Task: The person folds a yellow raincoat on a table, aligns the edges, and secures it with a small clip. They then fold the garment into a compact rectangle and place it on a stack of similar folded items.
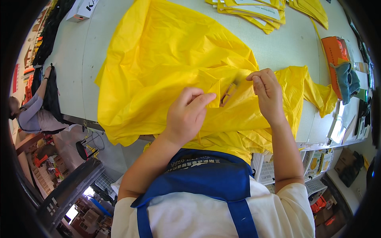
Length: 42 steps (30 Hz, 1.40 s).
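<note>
A large yellow garment [160, 59] of thin, smooth fabric is spread over the table and hangs past its near edge. My left hand [188, 113] pinches a small folded corner of the yellow fabric between thumb and index finger. To its right, my right hand [266, 92] is raised with thumb and index finger together; whether a thread lies between them cannot be told. A small blurred tool [228, 94], possibly thread snips, shows between the hands, below and left of the right fingertips; how it is held is unclear.
Folded yellow packs [256, 13] lie at the table's far side. An orange box [332, 65] with a blue-grey cloth [346, 81] stands at right, a white box [82, 10] at far left. Another person [32, 110] handles black fabric at the left edge of the table [71, 62].
</note>
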Tool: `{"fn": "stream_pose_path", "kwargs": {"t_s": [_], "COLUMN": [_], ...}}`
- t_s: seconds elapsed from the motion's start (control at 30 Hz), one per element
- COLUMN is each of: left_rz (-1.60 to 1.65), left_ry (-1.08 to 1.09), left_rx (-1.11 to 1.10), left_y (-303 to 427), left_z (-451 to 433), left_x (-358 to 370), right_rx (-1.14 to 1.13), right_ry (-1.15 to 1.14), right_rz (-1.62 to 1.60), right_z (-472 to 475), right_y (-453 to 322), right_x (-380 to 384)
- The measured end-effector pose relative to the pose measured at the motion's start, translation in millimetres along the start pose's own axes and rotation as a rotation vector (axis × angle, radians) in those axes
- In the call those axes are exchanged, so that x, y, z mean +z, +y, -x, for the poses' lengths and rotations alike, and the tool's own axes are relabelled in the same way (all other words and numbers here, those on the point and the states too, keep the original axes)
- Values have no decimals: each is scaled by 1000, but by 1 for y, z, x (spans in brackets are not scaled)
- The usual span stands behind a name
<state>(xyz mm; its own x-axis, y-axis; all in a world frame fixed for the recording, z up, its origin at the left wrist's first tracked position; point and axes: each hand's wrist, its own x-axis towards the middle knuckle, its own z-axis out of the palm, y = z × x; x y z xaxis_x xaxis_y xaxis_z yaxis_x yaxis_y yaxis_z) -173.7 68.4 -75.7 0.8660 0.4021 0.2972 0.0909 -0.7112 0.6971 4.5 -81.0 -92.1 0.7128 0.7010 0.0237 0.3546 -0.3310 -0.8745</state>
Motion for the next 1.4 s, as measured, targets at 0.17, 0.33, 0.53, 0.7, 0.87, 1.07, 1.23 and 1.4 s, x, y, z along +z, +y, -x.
{"fn": "stream_pose_path", "kwargs": {"t_s": [0.17,0.33,0.53,0.7,0.87,1.07,1.23,1.4], "left_rz": [-2,8,46,90,123,117,150,128], "left_ry": [-29,-18,-8,13,29,43,30,35], "left_rx": [-4,-50,-49,-68,-81,-45,-53,-49], "left_y": [-6,-9,-6,-4,-6,-8,-4,-5], "left_z": [1,1,4,4,5,5,8,11], "left_x": [1,-1,0,2,2,-3,-1,-2], "right_rx": [161,165,337,426,475,424,602,1017], "right_ry": [18,180,20,-53,-107,217,108,84], "right_rz": [-226,444,434,516,479,-265,-909,-1397], "right_z": [8,43,61,62,70,98,67,63], "right_y": [-3,-7,21,16,10,9,-22,-30], "right_x": [35,41,61,59,53,30,11,25]}}
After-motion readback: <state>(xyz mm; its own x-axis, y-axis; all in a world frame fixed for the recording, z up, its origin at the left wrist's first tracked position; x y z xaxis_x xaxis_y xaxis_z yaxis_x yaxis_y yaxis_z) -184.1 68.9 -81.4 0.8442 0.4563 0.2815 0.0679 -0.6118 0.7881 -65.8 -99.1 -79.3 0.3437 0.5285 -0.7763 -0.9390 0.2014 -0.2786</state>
